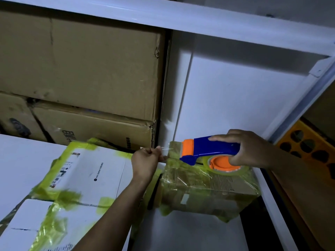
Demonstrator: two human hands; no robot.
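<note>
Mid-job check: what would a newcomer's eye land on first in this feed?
The blue and orange tape dispenser, gripped by the right hand over the taped brown box at centre right. Next, the left hand pinching the clear tape end just left of it, then the white parcels banded in yellow-green tape at lower left.

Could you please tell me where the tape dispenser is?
Head view, right of centre: the blue and orange tape dispenser is in the right hand, atop the taped cardboard box.
</note>
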